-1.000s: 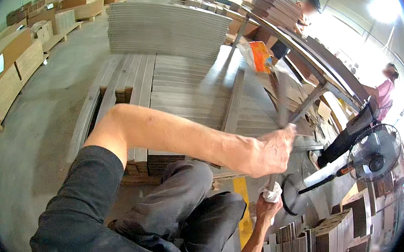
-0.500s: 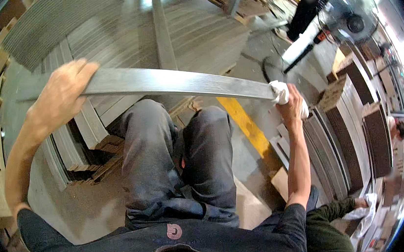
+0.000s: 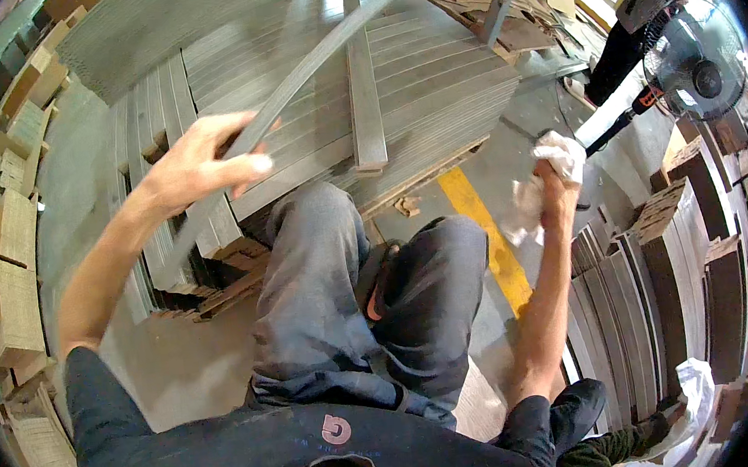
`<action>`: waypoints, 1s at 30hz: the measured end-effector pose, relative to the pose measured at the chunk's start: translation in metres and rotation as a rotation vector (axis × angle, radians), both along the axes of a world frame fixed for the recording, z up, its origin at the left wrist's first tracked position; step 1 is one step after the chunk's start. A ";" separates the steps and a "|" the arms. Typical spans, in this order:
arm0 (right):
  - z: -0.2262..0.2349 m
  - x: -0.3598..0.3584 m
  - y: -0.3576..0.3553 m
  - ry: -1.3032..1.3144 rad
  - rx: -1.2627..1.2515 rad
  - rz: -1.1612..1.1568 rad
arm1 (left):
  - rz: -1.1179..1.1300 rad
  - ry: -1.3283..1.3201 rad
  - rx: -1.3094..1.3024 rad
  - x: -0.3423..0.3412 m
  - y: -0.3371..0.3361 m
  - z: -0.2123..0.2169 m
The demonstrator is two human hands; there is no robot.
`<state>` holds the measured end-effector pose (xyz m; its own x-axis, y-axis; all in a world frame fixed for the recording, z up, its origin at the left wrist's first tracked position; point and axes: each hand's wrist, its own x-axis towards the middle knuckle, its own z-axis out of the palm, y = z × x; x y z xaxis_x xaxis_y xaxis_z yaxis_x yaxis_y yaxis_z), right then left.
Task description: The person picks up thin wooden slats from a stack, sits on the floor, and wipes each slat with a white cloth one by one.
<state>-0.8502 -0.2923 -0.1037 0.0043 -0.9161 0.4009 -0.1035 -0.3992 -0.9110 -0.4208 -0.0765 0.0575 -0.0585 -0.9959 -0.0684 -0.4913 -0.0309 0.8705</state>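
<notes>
Long grey strip (image 3: 313, 68), one: slanted above stacked grey boards (image 3: 429, 63), gripped between thumb and fingers of left hand (image 3: 194, 168); lower end blurred, hard to trace. White cloth (image 3: 563, 152), one: clenched in right hand (image 3: 557, 192).

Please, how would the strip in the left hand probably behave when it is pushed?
The strip is probably stiff, as it extends nearly straight beyond the left hand. Being long and narrow, it may tip easily.

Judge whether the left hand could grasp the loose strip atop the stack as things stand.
Probably not: the left hand holds a slanting strip, which crosses the loose strip in this view.
</notes>
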 end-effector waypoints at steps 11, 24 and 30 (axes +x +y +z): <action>0.017 0.156 0.055 0.150 0.286 0.312 | 0.527 -0.150 -0.396 -0.026 -0.182 -0.100; -0.004 0.150 0.055 0.470 0.015 0.304 | 0.678 -0.395 -0.109 -0.032 -0.236 -0.155; -0.004 0.150 0.051 0.520 -0.007 0.314 | 0.675 -0.478 -0.171 -0.034 -0.237 -0.171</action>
<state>-0.7004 -0.2417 -0.1081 0.4706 -0.8368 0.2797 -0.4104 -0.4882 -0.7702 -0.4549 -0.3134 -0.1140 0.5503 -0.8055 0.2200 -0.7310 -0.3373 0.5932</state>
